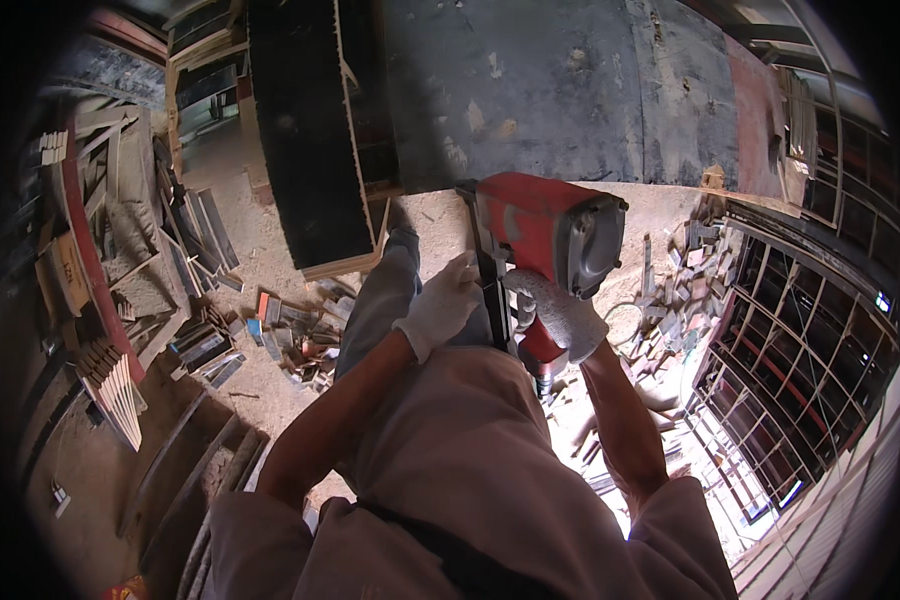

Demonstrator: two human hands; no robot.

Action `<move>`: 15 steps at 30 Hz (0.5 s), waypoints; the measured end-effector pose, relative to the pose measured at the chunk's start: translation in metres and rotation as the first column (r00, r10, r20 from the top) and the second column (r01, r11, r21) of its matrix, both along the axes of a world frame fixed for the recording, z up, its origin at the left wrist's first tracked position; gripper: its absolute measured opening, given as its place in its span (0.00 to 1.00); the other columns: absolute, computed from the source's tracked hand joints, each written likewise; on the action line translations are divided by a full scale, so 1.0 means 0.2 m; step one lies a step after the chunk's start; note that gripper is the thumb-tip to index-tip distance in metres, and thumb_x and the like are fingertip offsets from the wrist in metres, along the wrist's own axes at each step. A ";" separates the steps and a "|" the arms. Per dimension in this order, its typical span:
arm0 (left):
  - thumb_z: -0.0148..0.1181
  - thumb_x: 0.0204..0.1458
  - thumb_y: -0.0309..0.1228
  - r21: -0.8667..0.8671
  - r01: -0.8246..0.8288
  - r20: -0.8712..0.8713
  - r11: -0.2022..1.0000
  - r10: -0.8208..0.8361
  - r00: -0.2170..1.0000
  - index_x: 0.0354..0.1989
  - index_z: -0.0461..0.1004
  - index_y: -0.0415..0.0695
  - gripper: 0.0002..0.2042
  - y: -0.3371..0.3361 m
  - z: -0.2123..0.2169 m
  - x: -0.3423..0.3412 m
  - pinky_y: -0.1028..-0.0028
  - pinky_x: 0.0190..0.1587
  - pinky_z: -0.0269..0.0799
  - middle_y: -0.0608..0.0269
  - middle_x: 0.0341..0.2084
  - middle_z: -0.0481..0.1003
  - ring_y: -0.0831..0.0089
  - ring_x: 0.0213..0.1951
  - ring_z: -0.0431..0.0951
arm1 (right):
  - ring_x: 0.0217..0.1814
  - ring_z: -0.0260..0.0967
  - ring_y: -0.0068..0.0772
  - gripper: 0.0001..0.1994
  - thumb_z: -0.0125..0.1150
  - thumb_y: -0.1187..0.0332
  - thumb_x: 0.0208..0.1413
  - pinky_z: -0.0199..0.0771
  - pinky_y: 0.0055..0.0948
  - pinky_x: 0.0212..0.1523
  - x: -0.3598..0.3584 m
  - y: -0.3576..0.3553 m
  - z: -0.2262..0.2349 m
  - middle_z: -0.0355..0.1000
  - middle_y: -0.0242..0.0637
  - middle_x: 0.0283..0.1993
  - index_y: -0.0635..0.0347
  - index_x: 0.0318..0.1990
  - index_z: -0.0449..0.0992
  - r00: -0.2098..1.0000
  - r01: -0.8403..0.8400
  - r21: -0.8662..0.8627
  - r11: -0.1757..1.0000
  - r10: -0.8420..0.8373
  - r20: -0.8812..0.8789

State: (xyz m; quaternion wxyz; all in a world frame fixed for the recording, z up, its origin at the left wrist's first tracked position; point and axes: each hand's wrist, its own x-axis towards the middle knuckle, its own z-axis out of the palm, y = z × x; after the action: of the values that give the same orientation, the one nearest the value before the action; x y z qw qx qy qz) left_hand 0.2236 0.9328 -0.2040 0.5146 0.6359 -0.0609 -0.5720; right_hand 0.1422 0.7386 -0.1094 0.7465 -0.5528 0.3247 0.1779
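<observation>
A red nail gun [530,215] with a dark, rounded metal end is upright in front of my body, close to the edge of the grey work table [560,90]. My right hand [560,310], in a speckled white glove, is wrapped round its red handle. A long dark magazine [492,285] runs down the tool's left side. Beside that magazine is my left hand [442,306], also in a whitish glove. Its fingers are bent and pressed together at the magazine's edge; what they pinch, if anything, is too small to make out.
A black panel with wooden edges [305,130] sticks out left of the table. Wood offcuts [295,335] litter the floor on the left, and more offcuts [685,270] lie on the right. A metal grid frame [800,330] stands at the right. Stacked boards [110,385] are at the far left.
</observation>
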 end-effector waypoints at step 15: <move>0.52 0.52 0.15 -0.094 0.051 0.065 0.994 -0.045 0.997 0.66 0.59 0.35 0.30 0.10 -0.12 0.01 0.75 0.53 0.70 0.57 0.53 0.74 0.71 0.51 0.75 | 0.29 0.70 0.21 0.08 0.67 0.69 0.56 0.70 0.26 0.29 0.15 0.19 -0.03 0.75 0.31 0.32 0.61 0.40 0.79 0.998 -0.042 -0.365 0.930 0.024 -0.054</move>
State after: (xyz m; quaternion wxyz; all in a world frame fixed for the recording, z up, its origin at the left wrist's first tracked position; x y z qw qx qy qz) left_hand 0.2246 0.9537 -0.2289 0.5284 0.6266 -0.1193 -0.5604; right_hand 0.1721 0.7760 -0.1161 0.6194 -0.6830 0.3609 0.1401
